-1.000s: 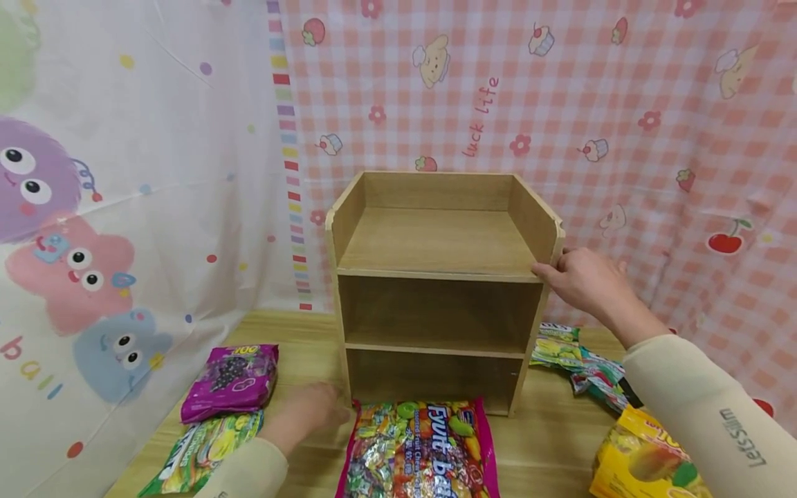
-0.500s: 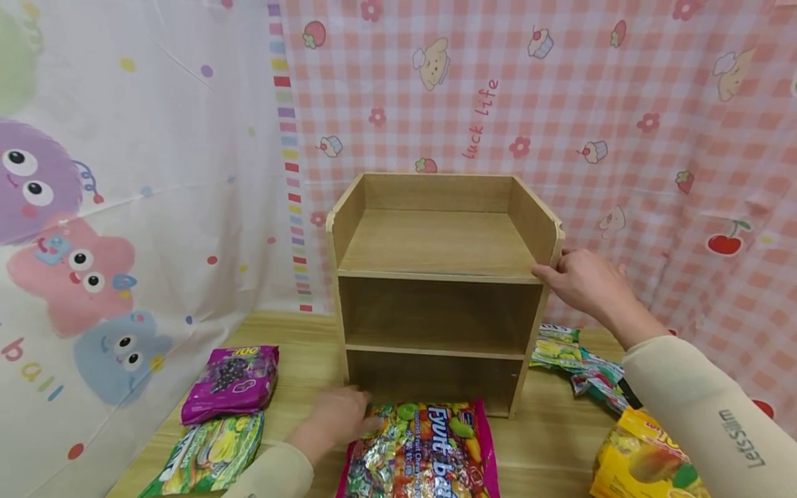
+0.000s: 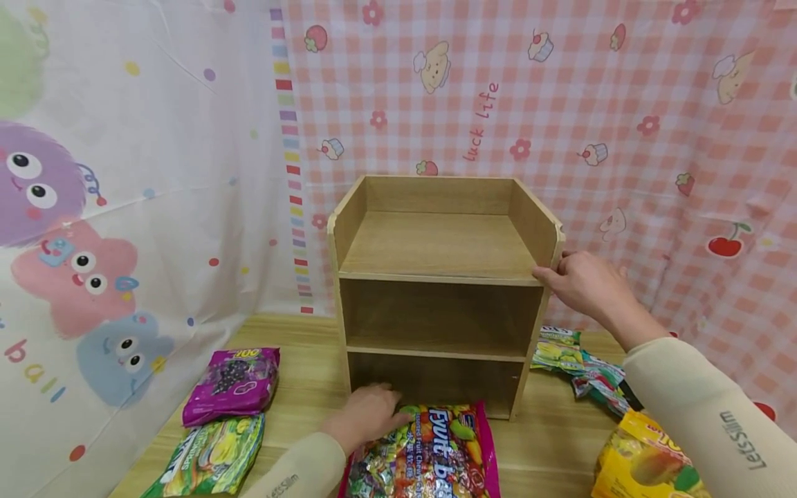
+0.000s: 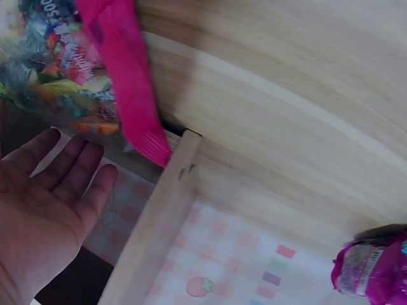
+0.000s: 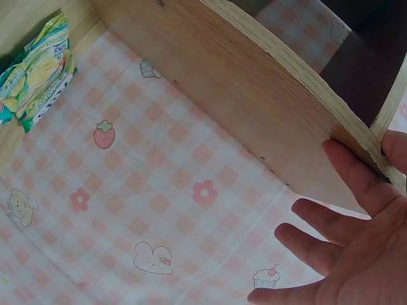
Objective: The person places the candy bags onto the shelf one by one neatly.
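A wooden three-tier shelf (image 3: 436, 278) stands upright in the middle of the table. My right hand (image 3: 588, 285) holds its right side panel (image 5: 273, 108), thumb at the front edge and index finger along the outer face; the other fingers spread away from the wood. A large pink-edged bag of fruit chews (image 3: 429, 449) lies in front of the bottom compartment. My left hand (image 3: 366, 418) is over the bag's far left corner, by the compartment's opening. In the left wrist view the left hand (image 4: 54, 197) has loosely extended fingers close to the bag (image 4: 70, 76); contact is unclear.
At left lie a purple candy bag (image 3: 233, 384) and a green-yellow bag (image 3: 214, 453). Right of the shelf are a green-yellow bag (image 3: 557, 349), a teal-red bag (image 3: 600, 384) and a yellow mango bag (image 3: 644, 460). Printed curtains (image 3: 398, 90) hang behind and left.
My left hand has moved rightward from the table beside the shelf to the fruit chew bag's far left corner. The right hand keeps its place on the shelf.
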The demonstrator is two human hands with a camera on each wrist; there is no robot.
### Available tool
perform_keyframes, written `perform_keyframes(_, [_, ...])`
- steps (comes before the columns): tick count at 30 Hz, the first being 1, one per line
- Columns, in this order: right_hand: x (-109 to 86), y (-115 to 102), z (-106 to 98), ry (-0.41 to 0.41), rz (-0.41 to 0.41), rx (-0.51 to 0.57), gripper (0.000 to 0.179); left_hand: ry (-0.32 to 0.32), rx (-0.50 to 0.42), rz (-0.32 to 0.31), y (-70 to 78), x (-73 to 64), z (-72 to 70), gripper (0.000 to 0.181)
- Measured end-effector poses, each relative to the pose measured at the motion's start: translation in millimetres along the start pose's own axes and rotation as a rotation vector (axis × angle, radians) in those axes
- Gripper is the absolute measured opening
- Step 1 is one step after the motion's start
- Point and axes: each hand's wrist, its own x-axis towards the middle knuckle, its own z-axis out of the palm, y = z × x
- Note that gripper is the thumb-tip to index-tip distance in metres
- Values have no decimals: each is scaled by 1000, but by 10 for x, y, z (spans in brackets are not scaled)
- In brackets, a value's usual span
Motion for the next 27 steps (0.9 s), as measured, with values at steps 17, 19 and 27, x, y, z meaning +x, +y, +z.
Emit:
perform_keyframes(17, [-21, -5, -1, -8, 7, -1, 55, 1, 1, -20, 145, 172, 97, 22])
perform_keyframes(19, [-19, -8, -1, -6, 9, 0, 55, 17, -27, -6, 129, 179, 97, 19])
perform_keyframes(27, [-15, 0, 4, -8, 14, 4, 56, -28, -194, 9, 90, 238, 25, 12])
